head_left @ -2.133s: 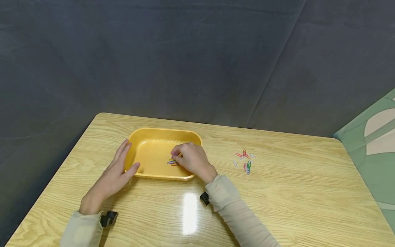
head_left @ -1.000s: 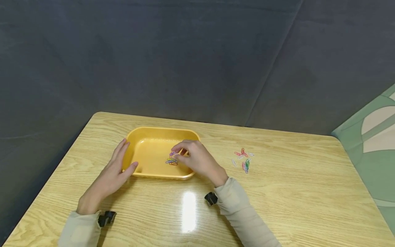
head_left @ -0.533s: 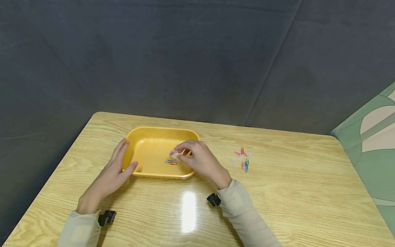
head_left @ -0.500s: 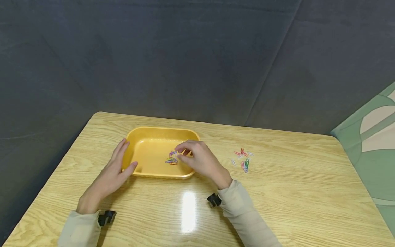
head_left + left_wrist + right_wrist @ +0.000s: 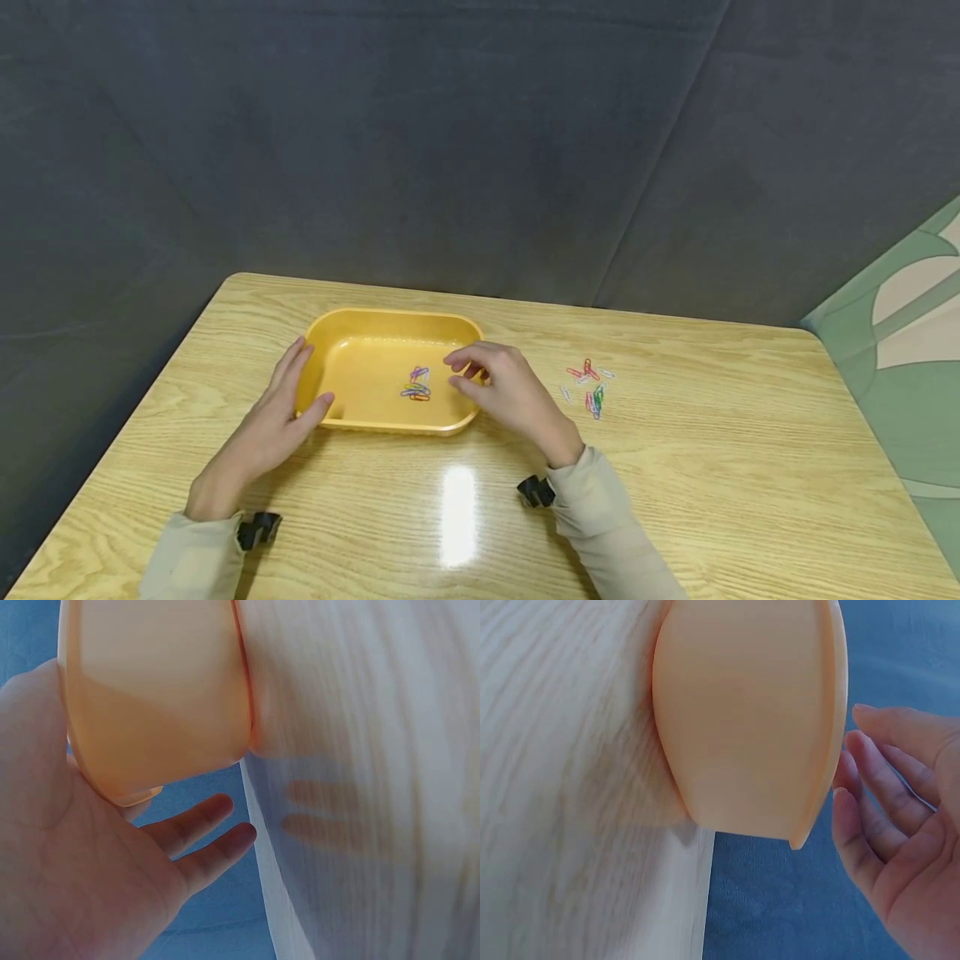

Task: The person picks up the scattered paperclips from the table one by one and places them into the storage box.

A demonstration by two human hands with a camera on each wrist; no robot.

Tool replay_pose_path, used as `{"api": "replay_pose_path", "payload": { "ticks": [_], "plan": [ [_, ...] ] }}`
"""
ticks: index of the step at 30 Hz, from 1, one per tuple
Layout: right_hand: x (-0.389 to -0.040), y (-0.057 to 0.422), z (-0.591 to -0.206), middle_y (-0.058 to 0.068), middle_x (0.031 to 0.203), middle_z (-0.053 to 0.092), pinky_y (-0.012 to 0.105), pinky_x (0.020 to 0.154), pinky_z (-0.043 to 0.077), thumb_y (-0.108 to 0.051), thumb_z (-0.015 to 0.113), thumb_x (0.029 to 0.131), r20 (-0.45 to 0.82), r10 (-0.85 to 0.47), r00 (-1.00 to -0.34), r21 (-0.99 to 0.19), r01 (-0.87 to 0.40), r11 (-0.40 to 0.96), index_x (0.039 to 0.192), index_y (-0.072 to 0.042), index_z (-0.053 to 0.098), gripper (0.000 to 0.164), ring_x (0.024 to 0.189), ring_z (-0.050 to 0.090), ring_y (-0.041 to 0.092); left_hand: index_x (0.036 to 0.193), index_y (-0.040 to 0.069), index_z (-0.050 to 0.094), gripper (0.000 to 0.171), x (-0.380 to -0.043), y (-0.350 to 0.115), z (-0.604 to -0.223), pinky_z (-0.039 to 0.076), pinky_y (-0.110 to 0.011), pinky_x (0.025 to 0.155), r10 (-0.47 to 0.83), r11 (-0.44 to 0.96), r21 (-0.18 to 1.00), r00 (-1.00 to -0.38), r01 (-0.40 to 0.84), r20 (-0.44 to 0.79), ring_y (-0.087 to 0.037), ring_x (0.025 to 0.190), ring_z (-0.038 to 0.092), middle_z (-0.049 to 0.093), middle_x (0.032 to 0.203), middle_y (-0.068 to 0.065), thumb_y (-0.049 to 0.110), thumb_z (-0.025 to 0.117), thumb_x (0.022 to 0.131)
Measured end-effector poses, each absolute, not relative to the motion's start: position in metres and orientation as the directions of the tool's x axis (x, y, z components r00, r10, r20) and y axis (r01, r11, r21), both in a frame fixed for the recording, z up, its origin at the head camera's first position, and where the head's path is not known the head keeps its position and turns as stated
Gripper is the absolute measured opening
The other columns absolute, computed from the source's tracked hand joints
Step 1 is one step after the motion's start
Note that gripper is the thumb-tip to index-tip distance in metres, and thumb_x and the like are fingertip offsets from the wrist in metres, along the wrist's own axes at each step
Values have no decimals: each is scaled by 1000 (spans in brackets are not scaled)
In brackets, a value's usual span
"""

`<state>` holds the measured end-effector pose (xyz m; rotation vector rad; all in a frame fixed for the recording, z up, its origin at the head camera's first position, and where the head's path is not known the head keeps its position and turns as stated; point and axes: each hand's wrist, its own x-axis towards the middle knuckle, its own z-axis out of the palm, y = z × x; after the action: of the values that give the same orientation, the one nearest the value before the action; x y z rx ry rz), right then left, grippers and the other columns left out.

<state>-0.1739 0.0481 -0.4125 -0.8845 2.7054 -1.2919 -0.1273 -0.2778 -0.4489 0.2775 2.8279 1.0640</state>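
In the head view a yellow plastic tray (image 5: 360, 375) stands on the wooden table. Several coloured paper clips (image 5: 416, 390) lie in a small heap on its floor, right of centre. My left hand (image 5: 273, 425) rests at the tray's left end, fingers extended along the outside and thumb over the near rim. The left wrist view has the palm (image 5: 82, 862) against the rim with fingers spread. Over the tray's right end is my right hand (image 5: 506, 392), fingers loosely bent and thumb apart from them. In the right wrist view nothing shows between its fingertips (image 5: 859, 739), beside the rim.
To the tray's right, more paper clips lie on the table (image 5: 712, 433): a loose group with red clips (image 5: 588, 369) behind a tight bunch with green clips (image 5: 598, 398). A dark cloth partition (image 5: 480, 167) rises behind the table's far edge.
My right hand has let go of a purple paper clip among the others in the tray, then drawn back rightward to the tray's right end. The left hand keeps its place.
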Motion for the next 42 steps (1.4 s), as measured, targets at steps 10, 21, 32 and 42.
{"api": "replay_pose_path", "payload": {
  "ticks": [10,21,32,42],
  "plan": [
    [-173,60,-413,5,102,74,26,74,53,-10,72,91,223,-459,-860,-714,-465,524,109,-7,74,19,84,65,13,160,8,1,80,-128,-278,-449,29,-71,107,203,743,656,-979,130,-36,-48,150,14,-9,168,-8,41,47,104],
    [-172,71,-415,8,103,75,25,71,51,-10,73,90,229,-432,-872,-705,-455,544,108,-7,74,19,84,67,15,160,7,1,80,-127,-278,-449,29,-71,106,203,741,660,-978,127,-40,-48,149,15,-10,168,-7,42,46,104],
    [-172,81,-413,3,106,74,28,73,53,-13,74,90,231,-411,-882,-685,-447,575,111,-7,74,22,85,67,14,160,6,2,80,-128,-278,-449,27,-72,107,202,745,654,-979,132,-32,-48,150,14,-9,168,-8,41,47,104],
    [-170,94,-416,4,107,74,29,74,52,-14,73,90,215,-386,-897,-677,-422,603,113,-10,73,23,86,67,14,160,7,1,80,-127,-278,-448,28,-72,107,203,739,662,-978,125,-42,-49,149,13,-11,168,-8,42,46,104]
  ]
}}
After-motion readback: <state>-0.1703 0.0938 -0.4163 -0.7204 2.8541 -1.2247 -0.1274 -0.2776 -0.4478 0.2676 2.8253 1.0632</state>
